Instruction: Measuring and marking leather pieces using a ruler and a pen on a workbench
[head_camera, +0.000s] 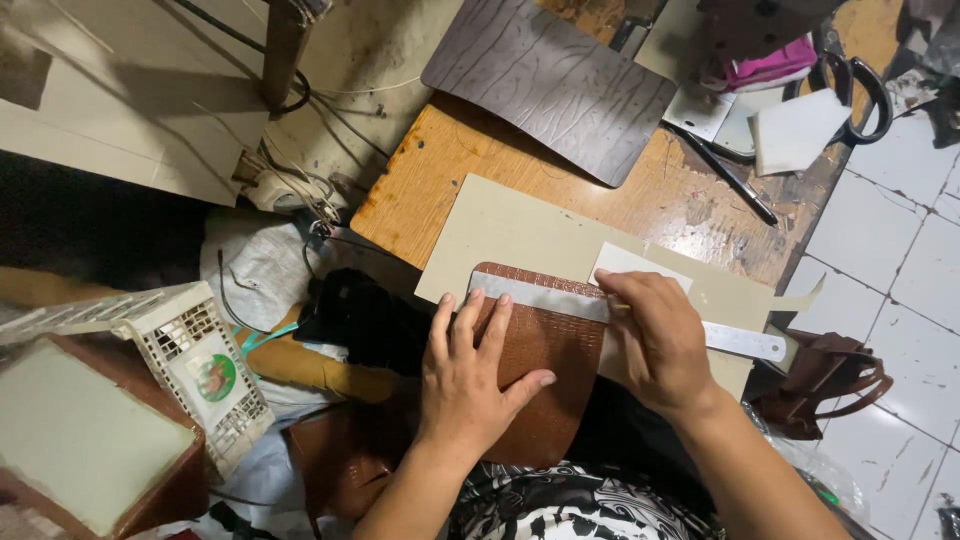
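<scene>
Head view: at lower centre of the frame the left hand (470, 375) lies flat, fingers spread, pinning the brown textured leather piece (535, 375) on the beige card (500, 225). The right hand (660, 340) is curled on the steel ruler (745, 342) — whether it also grips a tool I cannot tell. Good practice, I judge: press evenly so the ruler cannot slip.

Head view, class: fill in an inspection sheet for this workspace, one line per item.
Surface: worn wooden table, beige card on it.
Job's things: brown textured piece with metal ruler across it.
Clutter: dark sheet, scissors, pen, white basket.
Grippers: left hand flat on the piece; right hand on the ruler.
Cables: wires beside the table.
Surroundings: white tiled floor, brown bag.
</scene>
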